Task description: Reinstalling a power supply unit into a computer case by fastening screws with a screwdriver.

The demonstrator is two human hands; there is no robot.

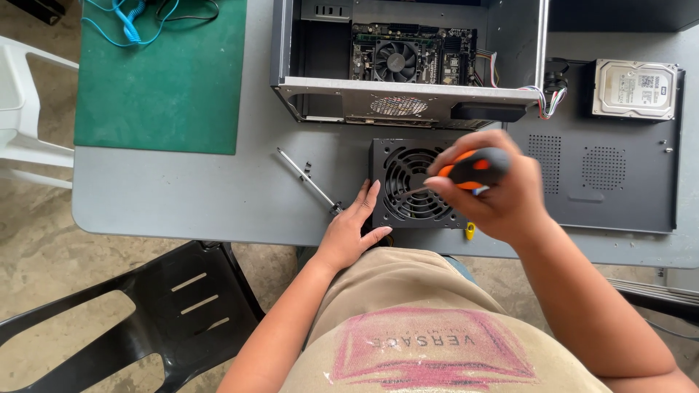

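Note:
A black power supply unit (pixel 408 178) with a round fan grille lies on the grey table near its front edge. My left hand (pixel 353 229) rests flat against its left side, fingers together. My right hand (pixel 495 193) grips a screwdriver with an orange and black handle (pixel 477 167); the thin shaft points left and down onto the fan grille. Behind the unit stands an open computer case (pixel 408 62) with a motherboard and a cooler fan inside.
A loose metal screwdriver shaft (pixel 306 178) lies left of the unit. A dark side panel (pixel 604 182) lies at right with a hard drive (pixel 633 89) on it. A green mat (pixel 160 80) with a blue coiled cable sits far left. A black chair (pixel 145 313) stands below.

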